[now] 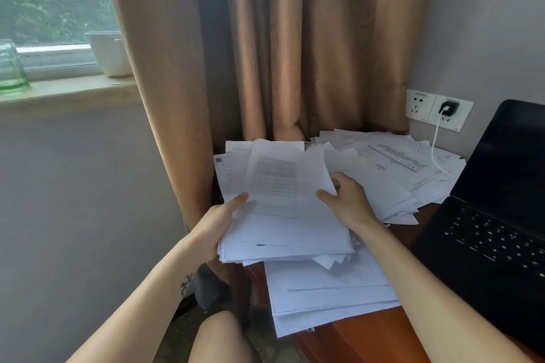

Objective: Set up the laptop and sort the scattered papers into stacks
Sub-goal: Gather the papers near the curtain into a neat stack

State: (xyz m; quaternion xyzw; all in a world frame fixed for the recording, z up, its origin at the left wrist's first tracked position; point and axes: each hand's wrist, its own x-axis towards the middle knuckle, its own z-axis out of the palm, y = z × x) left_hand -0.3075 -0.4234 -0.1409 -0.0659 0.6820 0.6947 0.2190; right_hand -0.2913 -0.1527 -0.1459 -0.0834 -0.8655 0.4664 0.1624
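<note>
Bare knee pokes up below the left hand. Left fingers curl round the side of a thick bunch of white printed papers. The right hand pinches the top sheet's edge. Loose white papers lie on the brown wooden table past the right fingers. An open black laptop sits right of them.

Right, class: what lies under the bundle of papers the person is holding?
Under the held bundle, a few crumpled sheets and a flatter stack of papers rest on the wooden desk. The bundle covers that stack's far part.
</note>
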